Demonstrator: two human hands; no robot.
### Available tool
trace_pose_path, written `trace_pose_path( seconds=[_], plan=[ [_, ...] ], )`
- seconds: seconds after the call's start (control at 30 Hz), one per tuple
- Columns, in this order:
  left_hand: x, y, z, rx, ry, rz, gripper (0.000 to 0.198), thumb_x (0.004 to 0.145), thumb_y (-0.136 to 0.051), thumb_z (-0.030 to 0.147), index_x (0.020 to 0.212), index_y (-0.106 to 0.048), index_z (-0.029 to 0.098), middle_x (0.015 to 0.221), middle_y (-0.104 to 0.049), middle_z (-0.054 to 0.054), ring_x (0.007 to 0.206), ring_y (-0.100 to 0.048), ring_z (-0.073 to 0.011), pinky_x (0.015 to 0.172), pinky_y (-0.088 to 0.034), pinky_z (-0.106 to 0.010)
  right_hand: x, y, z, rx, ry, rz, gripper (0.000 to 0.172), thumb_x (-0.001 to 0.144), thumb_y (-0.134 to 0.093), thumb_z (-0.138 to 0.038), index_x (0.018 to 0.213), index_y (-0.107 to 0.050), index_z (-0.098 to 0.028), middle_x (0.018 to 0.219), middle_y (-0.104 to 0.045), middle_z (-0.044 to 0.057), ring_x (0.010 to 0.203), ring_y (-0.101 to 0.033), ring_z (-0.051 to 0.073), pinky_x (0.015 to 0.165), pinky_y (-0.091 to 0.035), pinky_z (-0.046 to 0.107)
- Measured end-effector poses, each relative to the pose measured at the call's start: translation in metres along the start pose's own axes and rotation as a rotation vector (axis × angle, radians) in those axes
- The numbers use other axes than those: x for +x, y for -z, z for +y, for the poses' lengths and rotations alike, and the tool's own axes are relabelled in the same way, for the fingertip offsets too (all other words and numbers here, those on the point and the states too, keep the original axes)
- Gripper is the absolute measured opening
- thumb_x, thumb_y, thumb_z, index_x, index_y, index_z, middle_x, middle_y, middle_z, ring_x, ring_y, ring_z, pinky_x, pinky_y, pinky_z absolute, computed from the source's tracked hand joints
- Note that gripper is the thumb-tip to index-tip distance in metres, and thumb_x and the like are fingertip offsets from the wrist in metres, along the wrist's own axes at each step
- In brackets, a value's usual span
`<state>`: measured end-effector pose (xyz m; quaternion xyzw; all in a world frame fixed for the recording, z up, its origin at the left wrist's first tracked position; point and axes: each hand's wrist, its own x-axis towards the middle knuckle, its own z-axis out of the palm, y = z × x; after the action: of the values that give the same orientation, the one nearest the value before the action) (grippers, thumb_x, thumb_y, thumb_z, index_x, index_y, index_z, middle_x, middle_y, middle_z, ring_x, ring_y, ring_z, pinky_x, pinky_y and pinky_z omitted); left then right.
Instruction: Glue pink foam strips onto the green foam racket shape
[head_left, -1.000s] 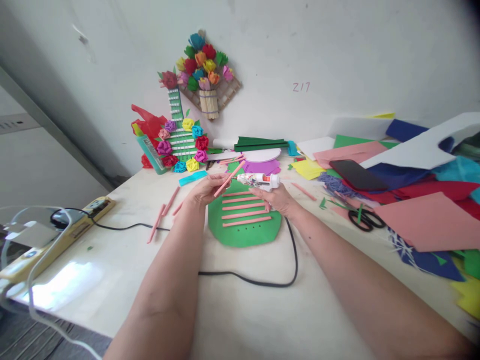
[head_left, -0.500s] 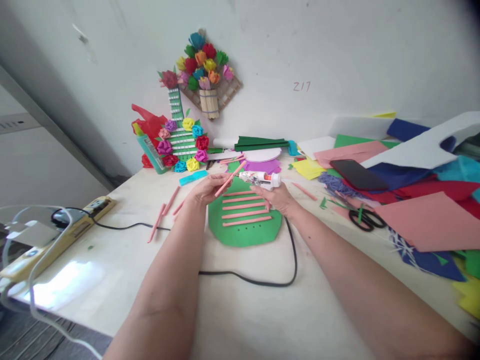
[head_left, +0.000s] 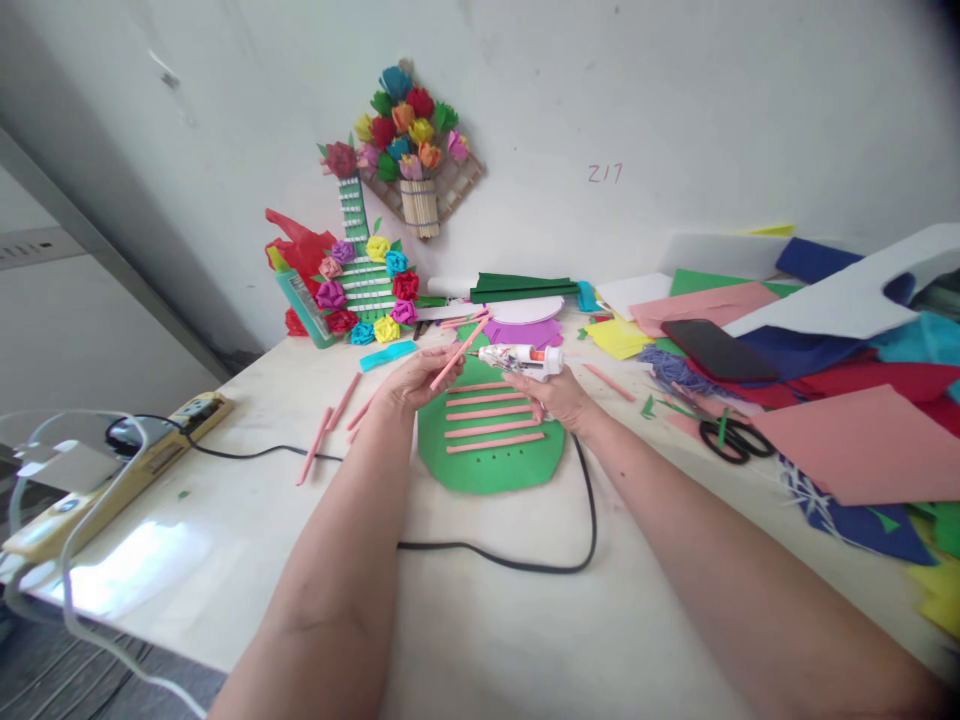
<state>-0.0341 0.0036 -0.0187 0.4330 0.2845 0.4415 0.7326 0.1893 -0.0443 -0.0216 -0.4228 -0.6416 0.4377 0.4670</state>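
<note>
Between the fingers of my left hand (head_left: 421, 378) is a pink paper stick (head_left: 459, 356), tilted up to the right. My right hand (head_left: 556, 396) is wrapped round a white glue gun (head_left: 517, 358), its nozzle pointing left and close to that stick; I cannot tell if they touch. Below both hands lies a green paper cutout (head_left: 491, 472) with a rounded base. Several pink sticks (head_left: 495, 443) lie across it in rows, and a line of small dark dots runs beneath the lowest one.
Loose pink sticks (head_left: 315, 447) lie left of my left arm. A black cord (head_left: 495, 556) curves over the table. A yellow power strip (head_left: 120, 480) sits at the left edge. Scissors (head_left: 731, 440), a phone (head_left: 720, 350) and coloured sheets crowd the right. A flower-trimmed paper guitar (head_left: 367, 285) stands behind.
Both hands hold nearly the same position, with the stick and the glue gun close together. The whole view has shifted very slightly.
</note>
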Motion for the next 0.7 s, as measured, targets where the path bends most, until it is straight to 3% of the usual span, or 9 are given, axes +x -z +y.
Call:
trace_pose_path(
  seconds=[0.27, 0.47, 0.7],
  plan=[
    [0.0017, 0.0006, -0.0009, 0.033, 0.013, -0.062, 0.015, 0.071, -0.055, 0.004, 0.085, -0.061, 0.005, 0.065, -0.053, -0.005, 0.052, -0.052, -0.0063, 0.04, -0.038, -0.011, 0.0007, -0.0026, 0.0016, -0.011, -0.005, 0.011, 0.032, 0.063, -0.066, -0.044, 0.074, -0.061, -0.014, 0.045, -0.051, -0.004, 0.028, -0.043, 0.008, 0.028, -0.038, 0.022],
    [0.0012, -0.0007, -0.0007, 0.018, 0.015, -0.085, 0.016, 0.07, -0.056, 0.004, 0.086, -0.06, 0.005, 0.065, -0.051, -0.004, 0.051, -0.049, -0.0053, 0.038, -0.036, -0.011, 0.0033, 0.0015, 0.0045, 0.003, 0.023, 0.132, 0.036, 0.063, -0.064, -0.049, 0.072, -0.06, -0.014, 0.045, -0.05, -0.004, 0.029, -0.042, 0.008, 0.03, -0.039, 0.023],
    [0.0008, -0.0023, -0.0004, -0.032, 0.02, -0.063, 0.017, 0.071, -0.053, 0.003, 0.086, -0.058, 0.007, 0.067, -0.051, -0.004, 0.051, -0.047, -0.0046, 0.037, -0.035, -0.01, 0.0025, 0.0018, 0.0041, -0.021, 0.009, 0.03, 0.033, 0.063, -0.064, -0.048, 0.065, -0.058, -0.016, 0.041, -0.047, -0.004, 0.028, -0.041, 0.008, 0.027, -0.037, 0.022]
  ],
)
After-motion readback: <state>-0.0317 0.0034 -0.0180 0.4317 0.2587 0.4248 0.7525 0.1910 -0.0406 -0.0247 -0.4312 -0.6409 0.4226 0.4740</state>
